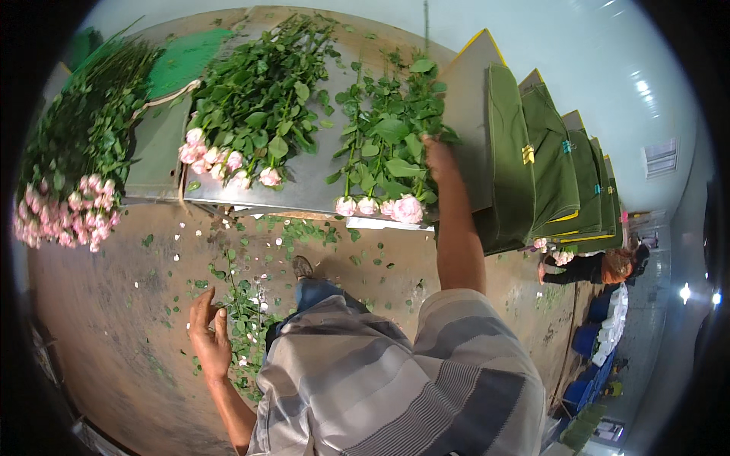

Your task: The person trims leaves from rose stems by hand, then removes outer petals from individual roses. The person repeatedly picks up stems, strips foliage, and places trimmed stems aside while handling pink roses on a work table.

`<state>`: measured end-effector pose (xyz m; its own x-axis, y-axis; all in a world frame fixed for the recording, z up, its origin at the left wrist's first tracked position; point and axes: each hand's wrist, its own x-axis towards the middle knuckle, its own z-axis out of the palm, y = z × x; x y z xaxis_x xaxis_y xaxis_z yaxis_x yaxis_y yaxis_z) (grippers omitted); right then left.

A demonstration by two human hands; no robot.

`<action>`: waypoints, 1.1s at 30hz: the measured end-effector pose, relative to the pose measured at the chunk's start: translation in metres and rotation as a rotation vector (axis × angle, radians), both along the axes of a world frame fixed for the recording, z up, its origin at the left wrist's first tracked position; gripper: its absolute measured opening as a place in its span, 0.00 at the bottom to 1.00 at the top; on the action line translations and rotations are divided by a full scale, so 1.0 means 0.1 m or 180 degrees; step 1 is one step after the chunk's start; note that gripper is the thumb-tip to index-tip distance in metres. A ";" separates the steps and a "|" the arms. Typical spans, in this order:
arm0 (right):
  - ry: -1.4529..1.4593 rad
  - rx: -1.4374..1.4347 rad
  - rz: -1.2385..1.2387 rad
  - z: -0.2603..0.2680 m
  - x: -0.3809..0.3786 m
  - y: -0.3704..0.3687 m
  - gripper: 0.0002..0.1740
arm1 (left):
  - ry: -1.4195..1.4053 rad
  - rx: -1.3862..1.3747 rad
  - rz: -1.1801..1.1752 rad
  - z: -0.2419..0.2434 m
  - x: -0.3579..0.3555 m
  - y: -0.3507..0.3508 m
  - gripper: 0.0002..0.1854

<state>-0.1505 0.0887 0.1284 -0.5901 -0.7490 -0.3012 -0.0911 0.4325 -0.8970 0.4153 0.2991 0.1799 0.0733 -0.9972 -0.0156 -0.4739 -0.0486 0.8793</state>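
My right hand (438,157) reaches to the right end of a metal table (262,200), among the leaves and stems of a small group of pink roses (408,208). Leaves partly cover its fingers, so I cannot tell whether they are closed on a stem. Down at the left, my left hand (211,342) hangs over the floor with its fingers apart, holding nothing. Another pile of pink roses (212,157) lies mid-table, heads towards me. Farther left is a larger bunch of pink roses (71,214), its stems pointing away.
Upright panels hung with green cloth (510,154), held by clips, stand to the right of the table. Fallen leaves and cut stems (245,319) litter the floor near my feet. A person (610,267) stands at the far right, by blue containers (585,340).
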 end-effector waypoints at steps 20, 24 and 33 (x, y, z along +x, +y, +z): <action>0.2633 0.0858 -0.0116 -0.82 -0.39 0.03 0.12 | 0.0017 0.0326 -0.1633 -0.19 -1.34 -1.57 0.28; 0.2422 0.1314 -0.0144 -0.70 -0.15 -0.06 0.12 | -0.0234 0.0247 -0.1834 -0.14 -1.43 -1.76 0.30; 0.2336 0.1604 -0.0373 -0.60 -0.18 -0.11 0.17 | -0.0310 0.0222 -0.2149 -0.07 -1.28 -2.31 0.30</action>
<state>-0.1684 0.0781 0.0684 -0.8278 -0.5529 -0.0949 -0.4974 0.8017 -0.3316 0.2873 0.0682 0.1724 -0.5598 -0.8218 -0.1061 -0.4969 0.2305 0.8366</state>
